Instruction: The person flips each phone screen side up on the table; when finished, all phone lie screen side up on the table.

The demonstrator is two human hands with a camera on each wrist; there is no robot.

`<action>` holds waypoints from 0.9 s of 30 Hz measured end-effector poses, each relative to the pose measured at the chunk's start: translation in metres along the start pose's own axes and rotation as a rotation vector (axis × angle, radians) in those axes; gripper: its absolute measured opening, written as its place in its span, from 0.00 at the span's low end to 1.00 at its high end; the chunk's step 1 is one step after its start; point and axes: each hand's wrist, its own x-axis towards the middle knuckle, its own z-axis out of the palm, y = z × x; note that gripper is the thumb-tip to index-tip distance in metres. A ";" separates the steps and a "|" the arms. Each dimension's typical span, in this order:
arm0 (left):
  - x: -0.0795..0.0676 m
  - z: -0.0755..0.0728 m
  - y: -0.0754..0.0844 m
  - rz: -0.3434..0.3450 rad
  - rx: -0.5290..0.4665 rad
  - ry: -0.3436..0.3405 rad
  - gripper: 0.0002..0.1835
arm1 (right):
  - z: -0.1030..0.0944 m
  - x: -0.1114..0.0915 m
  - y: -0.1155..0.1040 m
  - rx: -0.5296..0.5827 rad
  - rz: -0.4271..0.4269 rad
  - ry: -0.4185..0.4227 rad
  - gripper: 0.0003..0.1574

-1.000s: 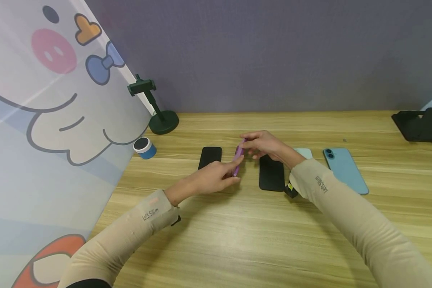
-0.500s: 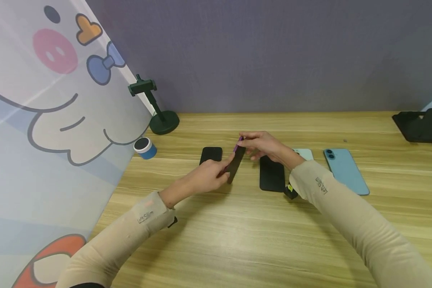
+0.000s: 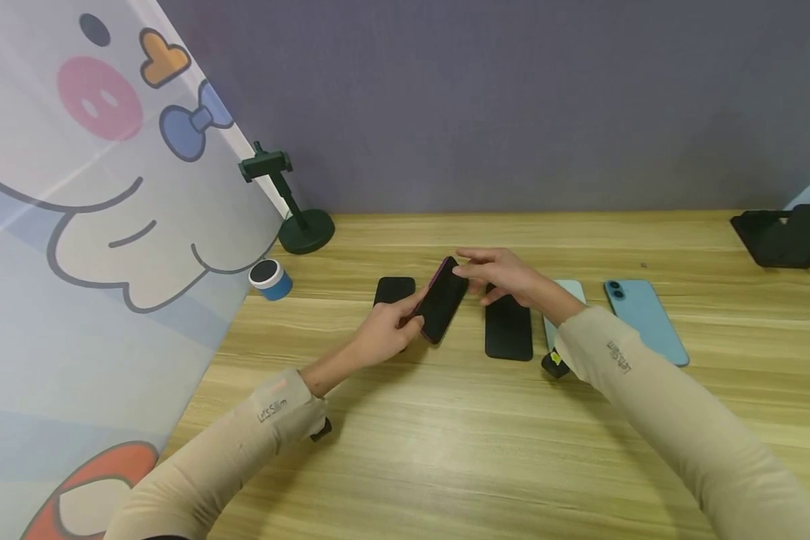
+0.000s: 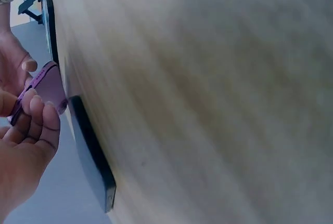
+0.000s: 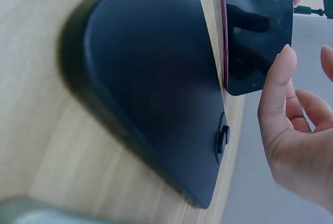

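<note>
My left hand (image 3: 381, 334) pinches a purple-edged phone (image 3: 443, 300) by its left long side, thumb on the front. The phone is tilted above the table, dark screen toward me. Its purple back (image 4: 50, 86) shows in the left wrist view. At the phone's far right corner is my right hand (image 3: 502, 276); in the right wrist view its thumb touches or nearly touches the edge, and the other fingers stand apart from it. A black phone (image 3: 394, 289) lies partly behind the left hand. Another black phone (image 3: 509, 330) lies flat below the right hand.
A pale phone (image 3: 570, 289) lies partly under the right forearm, with a blue phone (image 3: 648, 322) right of it. A blue-white jar (image 3: 271, 279) and a dark green phone stand (image 3: 304, 225) are at left. A black stand (image 3: 786, 234) is at far right.
The purple phone has turned from edge-on to showing its dark screen, tilting back. My left hand has shifted left with it. The right hand's fingers have loosened from its top end.
</note>
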 end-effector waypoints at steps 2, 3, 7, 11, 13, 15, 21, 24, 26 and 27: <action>0.000 0.001 -0.001 -0.011 -0.046 0.014 0.29 | -0.002 -0.003 0.001 -0.007 -0.002 0.004 0.42; -0.001 0.002 -0.001 -0.021 -0.068 0.019 0.29 | -0.004 -0.005 0.003 -0.010 0.000 0.004 0.42; -0.001 0.005 -0.001 -0.076 -0.172 0.043 0.29 | -0.007 -0.011 0.006 -0.020 0.018 -0.005 0.43; 0.001 0.008 0.001 -0.112 -0.342 0.099 0.29 | -0.007 -0.015 0.008 -0.018 0.040 -0.007 0.47; 0.002 0.009 0.003 -0.113 -0.427 0.128 0.29 | -0.006 -0.015 0.007 -0.010 0.039 -0.008 0.49; 0.003 0.010 0.007 -0.111 -0.487 0.150 0.29 | -0.004 -0.015 0.006 0.011 0.032 -0.005 0.50; 0.002 0.006 0.013 -0.094 -0.578 0.148 0.32 | 0.001 -0.015 0.002 0.104 -0.034 0.027 0.50; 0.001 0.001 0.013 -0.073 -0.601 0.100 0.33 | 0.002 -0.016 0.001 0.115 -0.068 0.036 0.49; 0.000 -0.002 0.012 -0.053 -0.600 0.049 0.35 | 0.002 -0.016 0.000 0.120 -0.086 0.035 0.49; 0.000 -0.003 0.012 -0.044 -0.598 0.024 0.35 | 0.002 -0.016 0.000 0.123 -0.094 0.033 0.49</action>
